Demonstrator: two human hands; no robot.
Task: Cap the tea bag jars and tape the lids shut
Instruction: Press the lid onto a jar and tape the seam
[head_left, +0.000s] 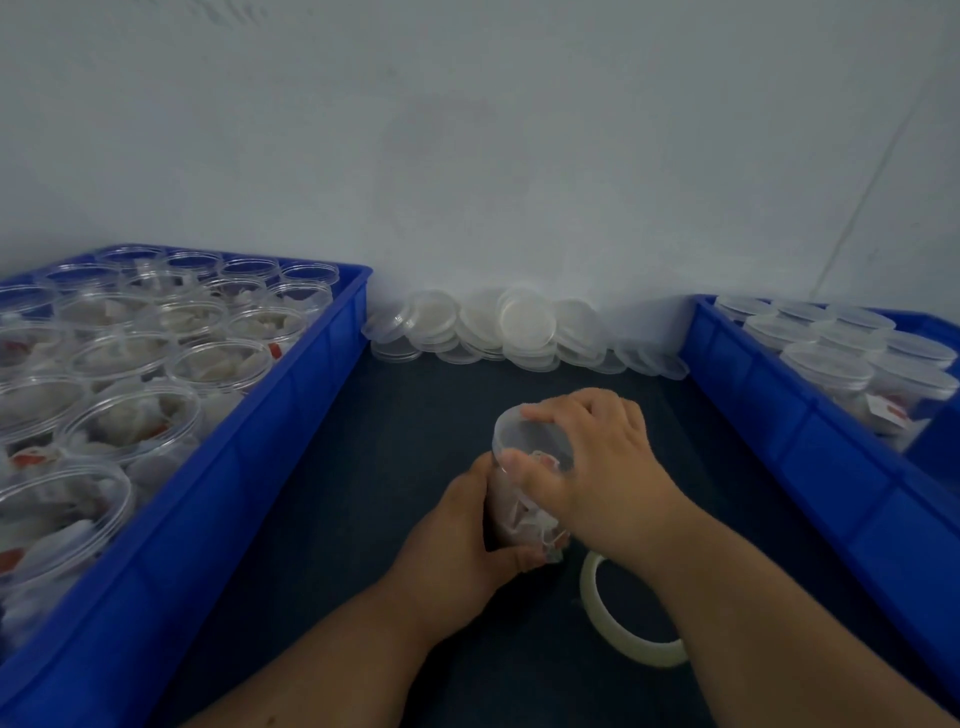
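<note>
A clear plastic jar (514, 512) of tea bags stands on the dark table between my hands. My left hand (457, 540) grips its side near the bottom. My right hand (597, 467) curls over the translucent lid (524, 434) on top, thumb on the front rim and fingers on the far edge. A roll of clear tape (618, 623) lies flat on the table just right of the jar, partly under my right forearm.
A blue crate (249, 457) on the left holds several open jars of tea bags. Another blue crate (810, 431) on the right holds several capped jars. A pile of loose lids (514, 327) lies against the white wall at the back.
</note>
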